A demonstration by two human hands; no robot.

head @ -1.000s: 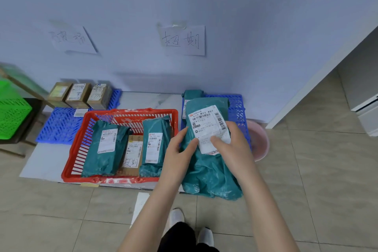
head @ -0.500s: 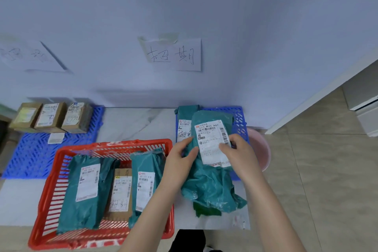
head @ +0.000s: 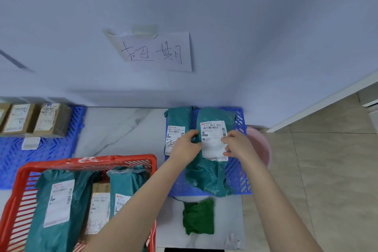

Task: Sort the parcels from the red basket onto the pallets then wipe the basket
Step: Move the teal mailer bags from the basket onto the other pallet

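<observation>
on slatted blue pallet (head: 238, 180): crinkly teal parcel (head: 208, 176) (both hands (head: 185, 147) pinching).

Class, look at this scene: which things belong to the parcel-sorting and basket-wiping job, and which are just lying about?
Job: red basket, held teal parcel, blue pallet beneath it, blue pallet holding boxes, green cloth.
Lying about, seemingly: pink basin, loose white slip.

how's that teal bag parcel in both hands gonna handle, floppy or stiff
Probably floppy: the teal parcel is a wrinkled bag whose lower end crumples over the blue pallet. Likely light, since the left hand and right hand hold it near its top only. Its smooth film may slip.
</observation>
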